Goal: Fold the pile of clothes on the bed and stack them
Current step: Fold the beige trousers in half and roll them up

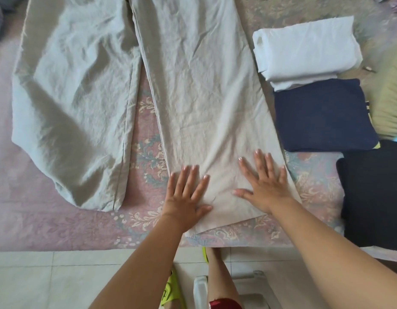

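Both hands, left [188,195] and right [265,186], flat, gripping nothing, on trouser leg [206,97]; smooth outward before folding.

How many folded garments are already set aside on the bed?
3, along the right side: folded white cloth farthest, folded navy garment in the middle, folded black garment nearest. Others may lie outside the frame.

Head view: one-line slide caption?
Both hands, left and right, press flat on beige trousers spread on the bed, beside three folded garments.
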### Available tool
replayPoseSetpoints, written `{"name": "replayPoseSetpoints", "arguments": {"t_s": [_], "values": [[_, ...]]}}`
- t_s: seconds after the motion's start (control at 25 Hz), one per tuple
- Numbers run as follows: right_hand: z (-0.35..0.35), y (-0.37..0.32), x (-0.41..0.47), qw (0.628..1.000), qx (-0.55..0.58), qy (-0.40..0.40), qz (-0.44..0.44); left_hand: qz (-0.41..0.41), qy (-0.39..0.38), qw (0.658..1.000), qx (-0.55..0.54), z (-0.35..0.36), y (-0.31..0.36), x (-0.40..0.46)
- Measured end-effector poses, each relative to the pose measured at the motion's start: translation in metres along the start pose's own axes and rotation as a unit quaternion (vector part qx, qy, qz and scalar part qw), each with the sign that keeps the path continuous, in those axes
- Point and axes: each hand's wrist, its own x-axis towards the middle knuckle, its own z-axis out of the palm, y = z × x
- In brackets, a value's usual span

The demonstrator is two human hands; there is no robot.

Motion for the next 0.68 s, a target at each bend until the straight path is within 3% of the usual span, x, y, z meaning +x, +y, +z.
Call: {"name": "replayPoseSetpoints", "arguments": {"t_s": [0.12, 0.32, 0.4, 0.52, 0.68], "values": [[-0.006, -0.004, -0.005, 1.000, -0.012, -0.008, -0.011, 0.006, 0.042, 0.999, -0.012, 0.009, -0.006, 0.000], [-0.025, -0.070, -0.010, 0.986, -0.013, 0.097, -0.136, 0.083, 0.102, 0.991, -0.026, -0.027, -0.042, -0.024], [-0.026, -0.110, -0.013, 0.964, -0.014, 0.166, -0.209, 0.053, 0.151, 0.986, -0.037, -0.039, -0.080, -0.053], [-0.031, -0.178, -0.008, 0.945, 0.003, 0.193, -0.265, 0.022, 0.222, 0.975, 0.008, -0.032, -0.164, -0.095], [-0.029, -0.266, -0.006, 0.935, -0.025, 0.201, -0.292, 0.032, 0.187, 0.978, 0.084, -0.009, -0.255, -0.132]]}}
